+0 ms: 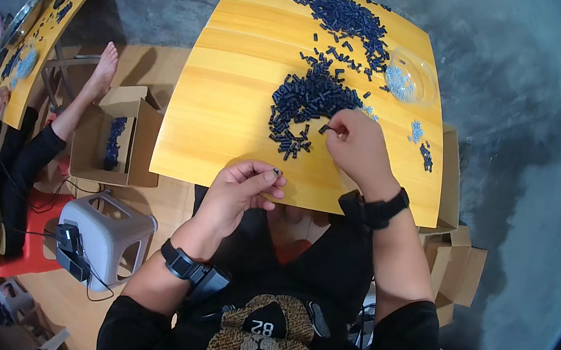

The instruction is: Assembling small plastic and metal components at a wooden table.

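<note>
My left hand is at the table's near edge, thumb and forefinger pinched on a small dark piece, of which only the tip shows. My right hand is farther forward and to the right, its fingers closed on a small black tube-like part. That part is beside a heap of similar black parts in the middle of the yellow wooden table. Some small silvery pieces lie just beyond my right hand, partly hidden by it.
A larger black pile spreads over the far side. A clear round dish of small silvery pieces stands at right, near loose silvery pieces and black parts. Cardboard boxes flank the table; a grey stool and another person are left.
</note>
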`<state>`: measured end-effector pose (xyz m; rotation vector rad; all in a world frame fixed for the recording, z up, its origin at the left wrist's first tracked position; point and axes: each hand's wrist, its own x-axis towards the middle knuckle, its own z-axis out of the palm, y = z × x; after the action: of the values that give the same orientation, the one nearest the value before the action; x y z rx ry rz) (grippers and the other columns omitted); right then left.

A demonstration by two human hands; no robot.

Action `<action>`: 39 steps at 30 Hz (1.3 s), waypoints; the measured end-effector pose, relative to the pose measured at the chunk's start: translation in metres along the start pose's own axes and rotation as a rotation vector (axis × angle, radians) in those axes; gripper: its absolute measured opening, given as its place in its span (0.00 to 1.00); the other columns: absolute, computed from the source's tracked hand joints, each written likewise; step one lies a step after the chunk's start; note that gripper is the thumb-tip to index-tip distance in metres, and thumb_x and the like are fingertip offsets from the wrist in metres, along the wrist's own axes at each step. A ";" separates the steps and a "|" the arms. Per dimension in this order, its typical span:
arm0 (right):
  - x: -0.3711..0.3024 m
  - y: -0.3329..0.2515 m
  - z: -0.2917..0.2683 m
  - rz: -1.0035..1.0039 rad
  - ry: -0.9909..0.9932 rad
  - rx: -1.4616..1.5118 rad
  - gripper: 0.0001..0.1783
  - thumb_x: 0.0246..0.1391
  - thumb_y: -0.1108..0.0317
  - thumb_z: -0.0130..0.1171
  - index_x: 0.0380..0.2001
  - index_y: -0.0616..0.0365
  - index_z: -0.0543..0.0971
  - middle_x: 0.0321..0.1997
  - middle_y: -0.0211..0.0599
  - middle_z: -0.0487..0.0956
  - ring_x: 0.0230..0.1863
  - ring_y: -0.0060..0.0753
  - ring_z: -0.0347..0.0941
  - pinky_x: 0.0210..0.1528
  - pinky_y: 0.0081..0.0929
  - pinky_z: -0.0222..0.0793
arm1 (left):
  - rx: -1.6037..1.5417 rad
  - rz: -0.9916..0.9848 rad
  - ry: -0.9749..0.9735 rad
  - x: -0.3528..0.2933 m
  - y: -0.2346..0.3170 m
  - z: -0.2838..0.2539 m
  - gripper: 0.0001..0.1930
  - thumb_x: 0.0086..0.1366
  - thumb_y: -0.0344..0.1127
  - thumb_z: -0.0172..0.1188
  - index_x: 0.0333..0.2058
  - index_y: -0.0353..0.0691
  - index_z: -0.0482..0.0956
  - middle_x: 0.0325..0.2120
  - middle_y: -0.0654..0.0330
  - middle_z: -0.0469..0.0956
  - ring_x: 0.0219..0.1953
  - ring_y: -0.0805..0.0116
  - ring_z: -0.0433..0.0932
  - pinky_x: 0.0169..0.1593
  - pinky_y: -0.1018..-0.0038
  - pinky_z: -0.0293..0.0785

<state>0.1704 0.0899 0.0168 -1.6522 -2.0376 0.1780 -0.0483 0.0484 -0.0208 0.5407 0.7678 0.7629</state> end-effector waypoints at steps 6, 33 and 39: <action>-0.059 -0.009 -0.003 0.449 0.012 0.738 0.04 0.44 0.75 0.57 0.25 0.63 0.75 0.20 0.29 0.75 0.23 0.15 0.70 0.27 0.15 0.67 | 0.086 0.053 0.014 0.001 -0.004 0.012 0.06 0.61 0.33 0.54 0.35 0.38 0.74 0.31 0.58 0.78 0.30 0.72 0.77 0.32 0.80 0.73; -0.116 -0.050 -0.036 0.106 0.048 1.100 0.09 0.45 0.79 0.53 0.33 0.63 0.76 0.29 0.32 0.74 0.30 0.20 0.70 0.33 0.18 0.67 | 0.269 0.150 -0.085 -0.051 -0.026 0.055 0.07 0.59 0.30 0.57 0.36 0.37 0.76 0.28 0.58 0.79 0.29 0.72 0.78 0.32 0.81 0.73; -0.117 -0.048 -0.039 0.149 -0.013 1.131 0.11 0.45 0.79 0.53 0.35 0.62 0.75 0.29 0.31 0.74 0.31 0.19 0.70 0.34 0.17 0.67 | 0.297 0.109 -0.121 -0.053 -0.024 0.055 0.08 0.58 0.30 0.58 0.36 0.37 0.76 0.27 0.59 0.78 0.28 0.73 0.77 0.32 0.81 0.72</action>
<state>0.1620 -0.0408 0.0346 -1.0231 -1.3236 1.1416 -0.0211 -0.0159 0.0185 0.8944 0.7481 0.7135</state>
